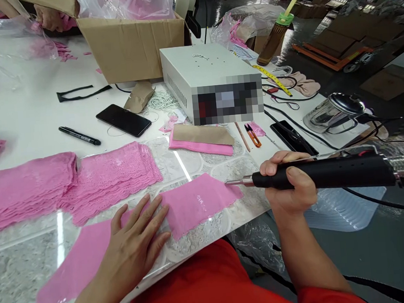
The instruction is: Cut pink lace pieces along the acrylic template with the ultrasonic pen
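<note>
My left hand [138,235] lies flat with fingers spread on a pink fabric piece [87,256], near where a second pink fabric piece [199,203] meets it. My right hand [291,181] is wrapped around a black corded hand tool [345,173] with a thin metal tip. That tip points left and meets the upper right edge of the second piece; whether it presses down I cannot tell. Both pieces rest on a glossy stone-patterned board [17,266]. Behind my left hand are stacks of pink lace-edged fabric [115,178].
A pale metal control box [208,63] stands behind the board, beside a cardboard box [132,46]. Two phones [123,120] [292,136], a marker [79,136], orange snips [253,136] and a glass jug [333,114] lie around. Cables run at right. Another person's hand [50,17] shows top left.
</note>
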### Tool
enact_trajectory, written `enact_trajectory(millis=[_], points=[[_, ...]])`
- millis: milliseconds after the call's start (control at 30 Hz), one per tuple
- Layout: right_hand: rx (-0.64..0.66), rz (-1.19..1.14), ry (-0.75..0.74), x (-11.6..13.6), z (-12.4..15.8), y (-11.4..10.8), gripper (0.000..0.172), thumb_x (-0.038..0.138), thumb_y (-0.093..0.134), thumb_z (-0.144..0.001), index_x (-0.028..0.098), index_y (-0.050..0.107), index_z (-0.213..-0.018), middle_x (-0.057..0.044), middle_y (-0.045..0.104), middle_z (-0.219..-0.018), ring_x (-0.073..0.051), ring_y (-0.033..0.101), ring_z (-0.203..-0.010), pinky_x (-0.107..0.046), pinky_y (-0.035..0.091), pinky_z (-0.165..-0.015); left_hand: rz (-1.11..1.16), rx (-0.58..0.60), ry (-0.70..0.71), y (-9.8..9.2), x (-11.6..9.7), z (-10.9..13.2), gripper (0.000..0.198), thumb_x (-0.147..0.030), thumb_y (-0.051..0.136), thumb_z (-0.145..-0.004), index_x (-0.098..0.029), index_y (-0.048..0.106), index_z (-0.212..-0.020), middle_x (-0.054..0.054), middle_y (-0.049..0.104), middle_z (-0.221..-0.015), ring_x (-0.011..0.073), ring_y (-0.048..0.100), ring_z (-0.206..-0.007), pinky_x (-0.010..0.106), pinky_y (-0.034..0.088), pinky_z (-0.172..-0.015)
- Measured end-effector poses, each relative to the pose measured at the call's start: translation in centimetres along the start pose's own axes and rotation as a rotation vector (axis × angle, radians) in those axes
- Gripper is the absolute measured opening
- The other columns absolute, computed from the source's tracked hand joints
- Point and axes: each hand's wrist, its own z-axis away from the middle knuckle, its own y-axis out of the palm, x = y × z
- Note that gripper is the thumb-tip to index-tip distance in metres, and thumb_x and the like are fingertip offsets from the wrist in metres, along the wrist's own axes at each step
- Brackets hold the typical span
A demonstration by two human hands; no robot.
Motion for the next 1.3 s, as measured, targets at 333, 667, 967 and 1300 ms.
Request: enact_trajectory(millis=[333,667,967,1300], points=[[0.017,0.007,-0.006,-0.4,0.2,0.2,0.009,0.023,0.059,-0.064,0.02,0.055,-0.071,0.002,0.058,-0.071,-0.009,0.053,-0.05,-0.028,0.047,-0.049,0.009,0.001,-0.004,0.0,0.0,-0.1,0.04,-0.032,0.047,-0.1,-0.018,0.053,-0.137,0.012,0.057,-0.141,0.0348,0.05,-0.133,0.052,0.023,-0.114],[-0.052,0.019,-0.001,0.9,-0.2,-1.7,0.01,0.023,0.057,-0.061,0.019,0.057,-0.07,0.002,0.057,-0.07,-0.009,0.052,-0.048,-0.026,0.045,-0.048,0.017,0.01,-0.01,-0.1,0.1,0.0,0.041,-0.034,0.045,-0.1,-0.02,0.052,-0.138,0.011,0.058,-0.141,0.0347,0.05,-0.133,0.052,0.022,-0.114],[-0.035,0.049,-0.011,1.0,0.1,-2.6,0.011,0.023,0.059,-0.064,0.019,0.057,-0.074,0.001,0.057,-0.073,-0.009,0.052,-0.051,-0.028,0.047,-0.049,0.02,0.004,0.0,-0.2,0.1,-0.2,0.041,-0.033,0.047,-0.099,-0.019,0.053,-0.137,0.013,0.058,-0.14,0.0354,0.05,-0.132,0.052,0.022,-0.114],[-0.046,0.042,-0.015,0.9,0.1,-2.4,0.009,0.023,0.059,-0.063,0.019,0.056,-0.071,0.002,0.057,-0.07,-0.01,0.053,-0.05,-0.028,0.046,-0.049,0.009,-0.004,0.023,-0.4,0.2,-0.1,0.041,-0.032,0.048,-0.099,-0.017,0.053,-0.137,0.014,0.057,-0.141,0.0342,0.048,-0.135,0.052,0.022,-0.116]])
